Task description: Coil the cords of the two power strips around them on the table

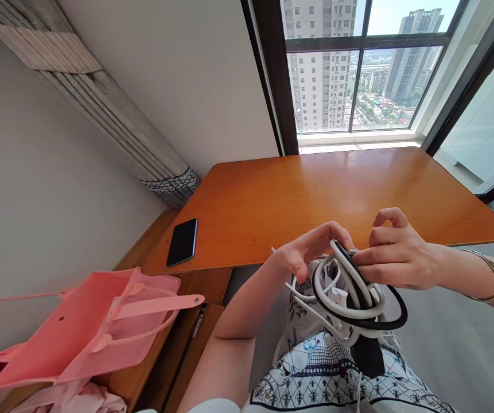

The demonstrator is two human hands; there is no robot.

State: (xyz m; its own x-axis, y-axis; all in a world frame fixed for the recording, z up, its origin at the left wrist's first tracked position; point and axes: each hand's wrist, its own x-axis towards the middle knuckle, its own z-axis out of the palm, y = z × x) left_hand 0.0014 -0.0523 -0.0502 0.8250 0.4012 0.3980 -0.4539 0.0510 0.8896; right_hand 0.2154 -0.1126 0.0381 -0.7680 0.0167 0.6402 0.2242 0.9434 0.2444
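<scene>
A tangled bundle of white and black cables (354, 304) hangs over my lap, with a dark flat piece (368, 355) at its lower end. My left hand (318, 249) is curled round the upper left side of the coils, thumb apart from the fingers. From the right, my right hand (395, 252) touches the top of the bundle with bent fingers; its fingertips are partly hidden behind the coils. Thin white cord ends (309, 301) stick out to the left, below my left hand.
A wooden table (307, 201) stands in front, with a black phone (182, 242) near its left edge. An open pink bag (96, 327) sits at the lower left over wooden drawers. Beyond the table is a window.
</scene>
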